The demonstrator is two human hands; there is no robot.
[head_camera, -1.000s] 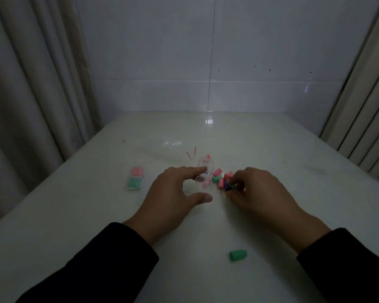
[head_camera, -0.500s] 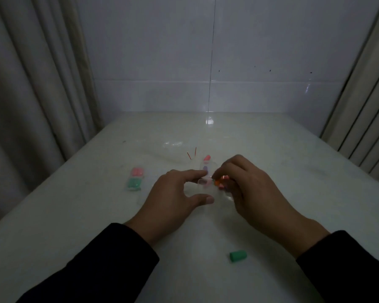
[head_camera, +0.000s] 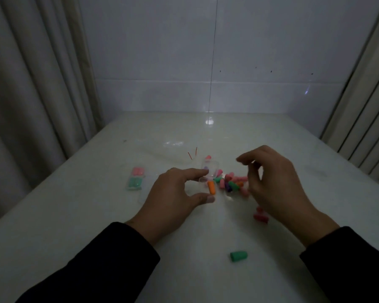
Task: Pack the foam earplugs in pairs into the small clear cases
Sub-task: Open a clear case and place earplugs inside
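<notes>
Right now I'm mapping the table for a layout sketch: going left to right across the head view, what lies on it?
Packed clear cases → left hand → orange earplug → loose earplug pile → right hand.

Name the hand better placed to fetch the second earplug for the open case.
Right. The right hand hovers empty beside the earplug pile, while the left hand steadies the clear case.

Pale glossy table point(head_camera: 96, 215) with a small light glare up at 12 o'clock near its far edge. White tiled wall point(head_camera: 206, 51) behind it, a few dark specks on it. Beige curtains: one point(head_camera: 31, 84) at 9 o'clock, another point(head_camera: 363, 101) at 3 o'clock.
</notes>
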